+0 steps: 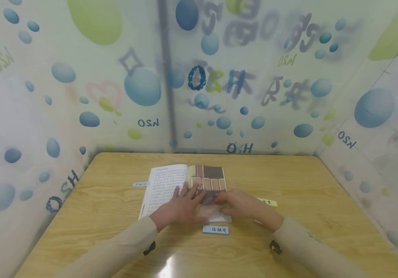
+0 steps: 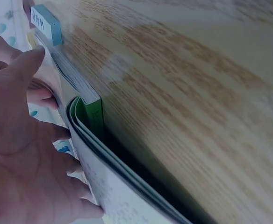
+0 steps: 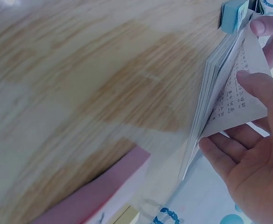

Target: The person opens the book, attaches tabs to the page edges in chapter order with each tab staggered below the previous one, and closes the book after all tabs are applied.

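An open book (image 1: pixel 165 185) lies on the table, with printed text on its left page and brown pictures on its right page. My left hand (image 1: pixel 181 207) rests across the book near its middle, fingers spread. Its palm faces the page edges in the left wrist view. At the right side of the book, my right hand (image 1: pixel 242 204) pinches a page (image 3: pixel 237 98) between thumb and fingers. That page is lifted and bent, with printed text visible on its underside. A small blue block (image 1: pixel 215 230) with handwriting sits just in front of the book.
A light blue labelled piece (image 1: pixel 141 184) lies by the book's left edge. Right of my right hand is a yellow labelled piece (image 1: pixel 268 202); a pink block (image 3: pixel 99 189) shows near it in the right wrist view. Patterned sheets (image 1: pixel 202 116) surround the wooden table (image 1: pixel 115 247).
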Available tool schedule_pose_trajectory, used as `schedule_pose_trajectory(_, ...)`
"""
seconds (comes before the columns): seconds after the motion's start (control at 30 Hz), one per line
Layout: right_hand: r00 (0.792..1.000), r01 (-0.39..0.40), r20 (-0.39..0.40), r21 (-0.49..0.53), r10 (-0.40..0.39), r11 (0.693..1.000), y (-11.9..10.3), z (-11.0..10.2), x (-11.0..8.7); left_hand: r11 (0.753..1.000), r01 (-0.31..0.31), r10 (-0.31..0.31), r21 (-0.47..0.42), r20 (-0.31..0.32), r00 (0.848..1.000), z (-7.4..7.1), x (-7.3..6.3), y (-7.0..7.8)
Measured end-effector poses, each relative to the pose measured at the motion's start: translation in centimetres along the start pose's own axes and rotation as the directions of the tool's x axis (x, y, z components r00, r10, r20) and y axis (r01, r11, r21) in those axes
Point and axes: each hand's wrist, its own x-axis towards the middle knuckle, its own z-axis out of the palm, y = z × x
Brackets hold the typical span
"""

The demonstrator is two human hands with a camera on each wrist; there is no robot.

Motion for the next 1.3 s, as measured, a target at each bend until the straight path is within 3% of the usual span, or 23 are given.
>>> schedule_pose_trajectory(0.37,1.000,0.014,-0.012,0.025,-0.014,1.000,0.2,-0.1,0.1,1.000,-0.007,0.007,-0.022,0.006,1.000,0.1,0.1,-0.4)
schedule_pose_trajectory(0.77,0.998,-0.054,-0.033,0.018,0.055,0.998,0.9,-1.0,-0.4,0.999,-0.036,0.036,-0.019,-0.025,0.999,0.3,0.2,-0.7)
schedule_pose_trajectory(1.1,0.990,-0.062,-0.124,0.036,0.066,0.997,2.4,-2.2,-2.3,0.997,-0.058,0.055,-0.040,-0.077,0.996,0.1,0.0,-1.2)
schedule_pose_trajectory(1.3,0.986,-0.125,-0.107,0.051,0.129,0.991,2.8,-2.0,-3.4,0.997,-0.048,0.040,-0.067,-0.111,0.993,-0.4,-0.1,-2.1)
